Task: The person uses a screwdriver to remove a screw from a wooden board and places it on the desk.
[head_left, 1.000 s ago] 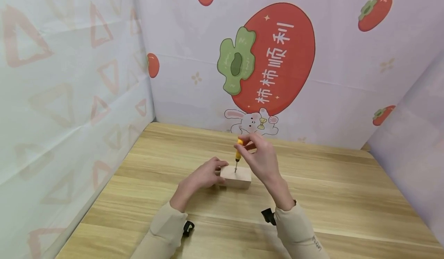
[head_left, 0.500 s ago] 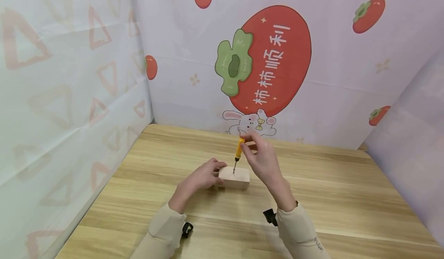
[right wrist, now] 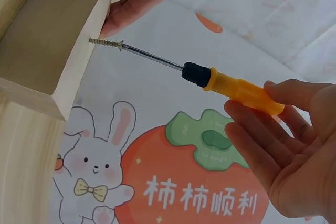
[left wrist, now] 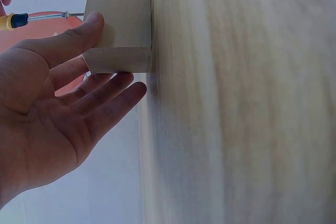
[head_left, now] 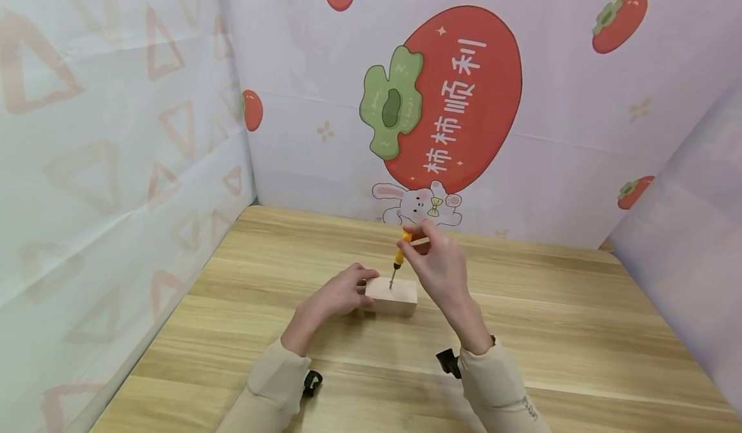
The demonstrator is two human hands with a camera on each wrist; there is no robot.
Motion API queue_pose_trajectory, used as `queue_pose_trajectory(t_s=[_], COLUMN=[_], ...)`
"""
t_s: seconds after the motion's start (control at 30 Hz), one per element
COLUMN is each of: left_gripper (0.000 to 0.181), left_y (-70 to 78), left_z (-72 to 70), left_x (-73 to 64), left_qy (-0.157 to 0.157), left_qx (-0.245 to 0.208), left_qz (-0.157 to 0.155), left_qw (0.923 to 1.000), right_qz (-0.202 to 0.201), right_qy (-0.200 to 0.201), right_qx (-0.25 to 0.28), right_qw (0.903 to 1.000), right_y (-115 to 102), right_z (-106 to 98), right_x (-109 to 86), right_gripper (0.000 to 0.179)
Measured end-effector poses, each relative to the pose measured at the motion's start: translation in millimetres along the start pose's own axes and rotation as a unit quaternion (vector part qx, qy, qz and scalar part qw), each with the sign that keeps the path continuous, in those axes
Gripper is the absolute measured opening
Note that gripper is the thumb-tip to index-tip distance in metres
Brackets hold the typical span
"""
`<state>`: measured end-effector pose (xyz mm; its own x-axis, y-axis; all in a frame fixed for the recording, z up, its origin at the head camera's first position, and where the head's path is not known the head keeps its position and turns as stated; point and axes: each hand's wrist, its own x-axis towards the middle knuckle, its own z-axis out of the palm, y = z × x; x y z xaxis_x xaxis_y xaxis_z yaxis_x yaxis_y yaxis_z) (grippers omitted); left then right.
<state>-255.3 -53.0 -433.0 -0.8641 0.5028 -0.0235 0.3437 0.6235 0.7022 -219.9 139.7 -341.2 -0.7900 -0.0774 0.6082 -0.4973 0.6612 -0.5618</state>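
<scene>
A pale wooden block [head_left: 392,305] lies on the table, and a screw [right wrist: 106,42] stands in its top face with much of its thread showing. My left hand [head_left: 342,292] grips the block's left end, thumb on the near side and fingers on the far side. With fingertips and thumb, my right hand [head_left: 438,262] pinches the yellow handle of a screwdriver [right wrist: 241,92]. The screwdriver's shaft [right wrist: 152,57] meets the screw head, and the tool leans slightly to the right in the head view.
The wood-grain table [head_left: 551,330] runs up to a printed back wall cloth [head_left: 568,182] with persimmons and a rabbit. A white cloth [head_left: 127,182] with triangles bounds the left side. Black straps [head_left: 313,383] sit at both cuffs.
The fingers of my right hand have shifted slightly on the screwdriver handle, and its tilt varies a little. My left hand and the block stay put; the head view shifts slightly.
</scene>
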Motion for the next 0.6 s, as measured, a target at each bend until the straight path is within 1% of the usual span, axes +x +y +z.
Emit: queue_pose_trajectory(t_s=[0.07,0.17,0.27,0.4,0.6], left_gripper=[0.054,0.054,0.054,0.055,0.055], left_y=[0.8,1.6,1.6,0.1,0.4], left_z=[-0.2,-0.3,0.1,0.6,-0.1], left_x=[-0.3,-1.0,-1.1,-0.7,-0.3], left_qy=[-0.001,-0.004,-0.007,-0.006,-0.008], left_qx=[-0.002,-0.003,-0.005,-0.01,-0.008], left_qz=[-0.002,-0.009,-0.017,-0.02,-0.019], left_qw=[1.0,0.9999,0.9998,0.9997,0.9998], right_qz=[0.002,0.014,0.024,0.026,0.021], right_qy=[-0.004,-0.021,-0.037,-0.042,-0.025], right_qx=[0.018,0.045,0.056,0.047,0.015], right_qw=[0.9998,0.9987,0.9974,0.9977,0.9994], right_y=[-0.3,-0.6,-0.2,-0.6,-2.2], right_z=[0.3,1.7,3.1,3.4,2.0], right_x=[0.2,1.1,2.0,1.5,0.8], right_gripper=[0.018,0.017,0.017,0.019,0.022])
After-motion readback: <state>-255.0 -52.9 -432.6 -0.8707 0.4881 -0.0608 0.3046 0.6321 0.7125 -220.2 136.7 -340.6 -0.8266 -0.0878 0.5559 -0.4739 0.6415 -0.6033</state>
